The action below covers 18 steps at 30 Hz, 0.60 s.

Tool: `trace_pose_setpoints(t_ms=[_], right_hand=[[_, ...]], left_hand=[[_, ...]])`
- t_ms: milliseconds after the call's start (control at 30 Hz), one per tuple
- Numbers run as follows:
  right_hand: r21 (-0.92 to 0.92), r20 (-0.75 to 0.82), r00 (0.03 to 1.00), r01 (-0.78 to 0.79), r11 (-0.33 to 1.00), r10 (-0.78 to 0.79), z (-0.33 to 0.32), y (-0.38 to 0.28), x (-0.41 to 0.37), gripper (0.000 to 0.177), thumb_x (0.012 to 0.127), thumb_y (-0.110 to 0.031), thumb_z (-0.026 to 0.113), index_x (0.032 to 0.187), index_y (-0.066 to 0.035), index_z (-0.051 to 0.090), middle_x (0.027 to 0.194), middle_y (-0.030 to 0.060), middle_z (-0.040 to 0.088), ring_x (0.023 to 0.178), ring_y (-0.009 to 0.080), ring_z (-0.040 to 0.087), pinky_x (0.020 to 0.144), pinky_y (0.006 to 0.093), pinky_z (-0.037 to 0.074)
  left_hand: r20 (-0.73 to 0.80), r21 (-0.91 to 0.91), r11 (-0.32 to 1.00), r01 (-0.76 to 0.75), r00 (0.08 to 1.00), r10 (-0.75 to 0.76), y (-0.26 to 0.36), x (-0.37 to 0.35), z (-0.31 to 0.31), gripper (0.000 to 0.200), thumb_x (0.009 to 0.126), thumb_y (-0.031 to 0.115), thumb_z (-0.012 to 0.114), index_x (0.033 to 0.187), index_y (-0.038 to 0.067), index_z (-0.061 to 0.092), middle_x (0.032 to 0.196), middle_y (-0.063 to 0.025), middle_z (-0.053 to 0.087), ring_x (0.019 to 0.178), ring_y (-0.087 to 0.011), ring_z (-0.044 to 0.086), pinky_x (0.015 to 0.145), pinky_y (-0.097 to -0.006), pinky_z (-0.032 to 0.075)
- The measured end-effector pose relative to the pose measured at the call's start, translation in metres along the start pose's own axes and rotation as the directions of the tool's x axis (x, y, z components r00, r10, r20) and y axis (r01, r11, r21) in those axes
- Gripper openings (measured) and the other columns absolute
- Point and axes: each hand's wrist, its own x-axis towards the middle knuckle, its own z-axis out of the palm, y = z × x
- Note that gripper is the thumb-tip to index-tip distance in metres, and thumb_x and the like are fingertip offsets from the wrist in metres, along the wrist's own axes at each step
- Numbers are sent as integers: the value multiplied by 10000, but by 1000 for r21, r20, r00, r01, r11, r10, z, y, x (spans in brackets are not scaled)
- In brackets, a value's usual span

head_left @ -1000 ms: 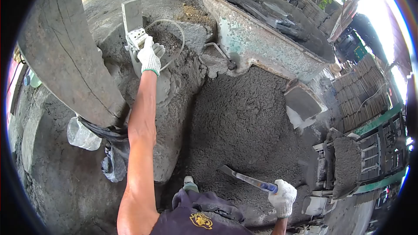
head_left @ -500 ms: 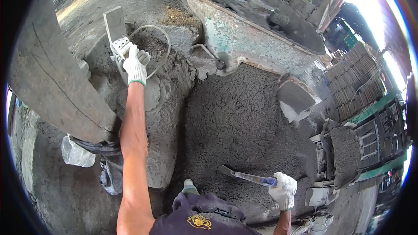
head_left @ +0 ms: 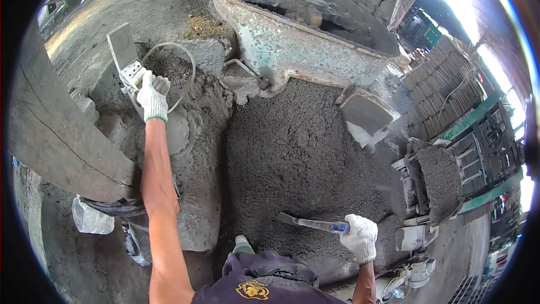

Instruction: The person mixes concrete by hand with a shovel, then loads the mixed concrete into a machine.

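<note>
My left hand (head_left: 152, 97), in a white knit glove, reaches up to a small pale switch box (head_left: 134, 74) fixed beside an upright flat plate. Its thumb lies on the box's face while the other fingers are loosely bent away from it. A looped cable (head_left: 194, 70) curves out to the right of the box. Lower right, my right hand (head_left: 360, 238), gloved too, is wrapped round the blue end of a tool with a flat metal blade (head_left: 315, 224). The blade points left, over a heap of dark grey wet mix (head_left: 287, 141).
A large worn metal mixing pan (head_left: 304, 42) with dark mix inside stands behind the heap. A squarish chute flap (head_left: 365, 114) sits at its front right. A leaning wooden post (head_left: 70, 124) flanks my left arm. Mix-covered machinery (head_left: 439, 177) and stacked boards (head_left: 441, 87) stand right.
My view has shifted, so the scene sits further left. Inside the pan, the paddle parts and mix show in different positions. Both hands keep their places on the switch box and the tool.
</note>
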Motion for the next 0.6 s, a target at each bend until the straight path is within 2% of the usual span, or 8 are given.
trace_pose_setpoints(t_ms=[600], right_hand=[[5, 29, 999, -31, 1000, 31, 2, 4, 7, 152, 697, -197, 755, 778, -138, 641, 717, 97, 654, 688, 331, 672, 628, 470, 517]], left_hand=[[10, 6, 1000, -16, 1000, 16, -1, -1, -1, 329, 887, 283, 803, 990, 23, 631, 883, -135, 702, 744, -299, 725, 678, -408, 641]])
